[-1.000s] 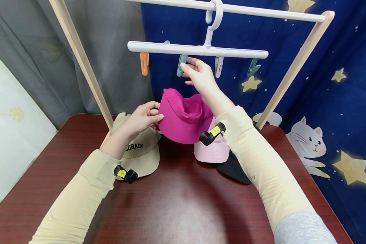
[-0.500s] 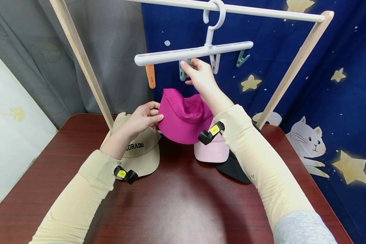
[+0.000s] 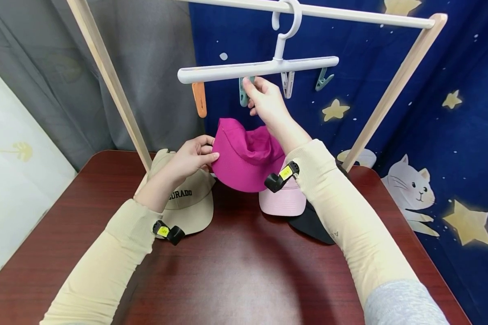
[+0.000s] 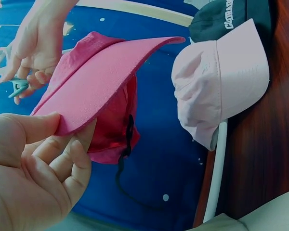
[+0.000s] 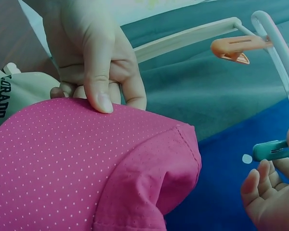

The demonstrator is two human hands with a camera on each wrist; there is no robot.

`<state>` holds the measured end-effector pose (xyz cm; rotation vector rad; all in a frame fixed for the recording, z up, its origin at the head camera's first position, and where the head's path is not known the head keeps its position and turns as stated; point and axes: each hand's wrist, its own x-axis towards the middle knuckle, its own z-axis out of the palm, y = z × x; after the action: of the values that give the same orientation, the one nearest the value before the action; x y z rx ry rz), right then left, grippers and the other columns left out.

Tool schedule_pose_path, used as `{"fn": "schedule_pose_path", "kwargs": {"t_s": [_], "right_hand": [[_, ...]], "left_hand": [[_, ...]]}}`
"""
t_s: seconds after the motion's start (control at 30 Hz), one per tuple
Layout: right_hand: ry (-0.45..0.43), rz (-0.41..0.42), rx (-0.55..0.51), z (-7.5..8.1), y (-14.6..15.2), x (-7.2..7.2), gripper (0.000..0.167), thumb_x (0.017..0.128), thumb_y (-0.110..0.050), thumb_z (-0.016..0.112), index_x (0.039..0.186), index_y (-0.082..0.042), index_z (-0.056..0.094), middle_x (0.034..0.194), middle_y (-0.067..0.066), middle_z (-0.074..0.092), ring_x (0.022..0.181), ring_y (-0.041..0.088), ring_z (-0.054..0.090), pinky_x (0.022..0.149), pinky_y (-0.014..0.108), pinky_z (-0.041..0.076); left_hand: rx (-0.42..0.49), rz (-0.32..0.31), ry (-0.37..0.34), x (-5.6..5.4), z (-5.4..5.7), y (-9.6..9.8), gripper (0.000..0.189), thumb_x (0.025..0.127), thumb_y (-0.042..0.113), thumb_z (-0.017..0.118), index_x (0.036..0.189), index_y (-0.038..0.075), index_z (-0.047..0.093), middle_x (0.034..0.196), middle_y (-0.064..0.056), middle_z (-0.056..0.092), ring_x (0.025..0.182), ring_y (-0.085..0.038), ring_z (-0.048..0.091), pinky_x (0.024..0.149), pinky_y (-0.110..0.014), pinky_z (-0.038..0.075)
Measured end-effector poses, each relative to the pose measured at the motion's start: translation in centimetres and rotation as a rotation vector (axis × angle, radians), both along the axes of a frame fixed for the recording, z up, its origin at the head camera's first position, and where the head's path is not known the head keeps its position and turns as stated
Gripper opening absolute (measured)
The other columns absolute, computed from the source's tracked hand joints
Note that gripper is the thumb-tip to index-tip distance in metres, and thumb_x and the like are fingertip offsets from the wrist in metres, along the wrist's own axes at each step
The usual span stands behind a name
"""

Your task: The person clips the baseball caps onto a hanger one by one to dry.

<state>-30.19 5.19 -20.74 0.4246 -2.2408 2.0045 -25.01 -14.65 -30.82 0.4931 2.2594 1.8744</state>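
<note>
My left hand (image 3: 191, 158) pinches the brim edge of a magenta cap (image 3: 244, 167), thumb on top and fingers beneath. The right wrist view shows small white dots on this brim (image 5: 62, 149). Held in the air, the cap hangs below a white clip hanger (image 3: 227, 72). Up at the hanger, my right hand (image 3: 267, 100) pinches the upper part of a teal clothespin (image 3: 243, 95) between thumb and fingers. Nothing is visible in that clothespin's lower end. A dark cord (image 4: 127, 139) dangles from the cap's underside in the left wrist view.
An orange clothespin (image 3: 200, 100), a white clothespin (image 3: 287, 85) and another teal clothespin (image 3: 323, 80) also hang there. The hanger hooks over a wooden rack's rail (image 3: 362, 17). On the brown table (image 3: 227, 271) lie a beige cap (image 3: 191, 214), a light pink cap (image 3: 282, 203) and a black cap (image 3: 313, 225).
The hanger has swivelled: its left end has come nearer and lower, its right end farther back. My right hand keeps its pinch on the teal clothespin; the left hand and magenta cap barely move.
</note>
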Motion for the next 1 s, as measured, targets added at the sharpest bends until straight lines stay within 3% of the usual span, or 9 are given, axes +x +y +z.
{"fn": "schedule_pose_path", "kwargs": {"t_s": [0.13,0.47,0.73,1.0], "right_hand": [[-0.005,0.011,-0.020,0.02,-0.18,0.04,0.026,0.101,-0.027,0.050,0.082,-0.008,0.048,0.069,0.004,0.044,0.063,0.013,0.045,0.052,0.020,0.041],[-0.043,-0.003,-0.052,0.20,0.18,-0.09,0.017,0.097,-0.020,0.058,0.098,-0.006,0.050,0.075,0.002,0.052,0.065,0.012,0.051,0.056,0.022,0.043],[-0.051,-0.002,-0.106,0.08,0.46,-0.18,0.014,0.094,-0.014,0.062,0.093,-0.007,0.051,0.079,0.001,0.057,0.071,0.012,0.052,0.059,0.024,0.043],[-0.044,-0.057,-0.160,-0.02,0.77,-0.06,0.012,0.090,-0.010,0.067,0.091,-0.008,0.055,0.081,0.000,0.061,0.074,0.010,0.054,0.060,0.023,0.041]], "left_hand": [[-0.007,0.007,0.001,0.10,0.00,0.03,0.023,0.096,0.001,0.055,0.115,-0.007,0.046,0.088,-0.005,0.068,0.062,-0.014,0.062,0.058,-0.028,0.051],[-0.003,0.000,0.015,0.46,0.30,0.24,0.024,0.096,0.003,0.054,0.117,-0.005,0.046,0.090,-0.006,0.068,0.063,-0.017,0.064,0.061,-0.031,0.053],[0.009,-0.001,-0.001,0.72,0.28,0.62,0.024,0.096,0.002,0.055,0.117,-0.004,0.046,0.089,-0.006,0.067,0.063,-0.017,0.063,0.059,-0.028,0.051],[0.021,-0.013,0.016,0.84,0.37,0.93,0.023,0.096,0.002,0.055,0.116,-0.005,0.046,0.090,-0.009,0.067,0.063,-0.017,0.063,0.059,-0.028,0.052]]}}
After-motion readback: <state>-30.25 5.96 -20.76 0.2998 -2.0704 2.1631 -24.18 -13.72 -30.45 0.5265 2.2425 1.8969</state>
